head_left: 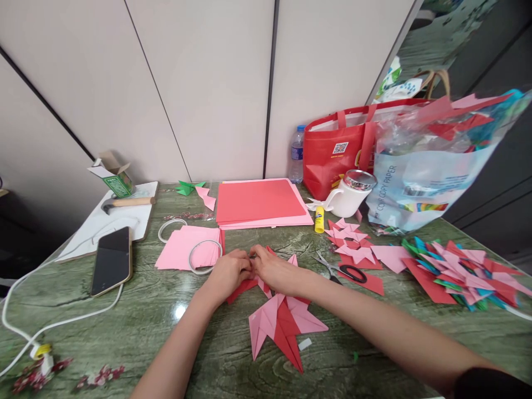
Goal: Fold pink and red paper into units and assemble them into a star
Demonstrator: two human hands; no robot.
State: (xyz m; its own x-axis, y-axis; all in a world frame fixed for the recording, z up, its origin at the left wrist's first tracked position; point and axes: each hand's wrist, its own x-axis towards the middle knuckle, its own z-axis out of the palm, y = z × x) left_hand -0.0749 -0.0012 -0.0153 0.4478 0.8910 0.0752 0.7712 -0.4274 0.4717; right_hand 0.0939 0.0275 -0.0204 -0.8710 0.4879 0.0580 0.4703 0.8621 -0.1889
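My left hand (230,272) and my right hand (275,272) meet over the middle of the table, fingers pinched together on a folded paper star of pink and red pieces. Most of what they grip lies hidden under my fingers. Toward me, the star's points (286,327) spread flat on the table, pink on both sides with red between. Beside its lower right edge lies a small white strip (305,344). To the right of my right hand rest scissors (341,270) with dark handles and slightly parted blades.
Pink squares (178,249) with thin white rings (206,256) lie left; red and pink sheets (261,200) lie behind. A glue stick (319,219), white mug (349,195) and folded paper pile (465,271) stand right. Left are a phone (111,260), hammer (131,202) and cable (78,322).
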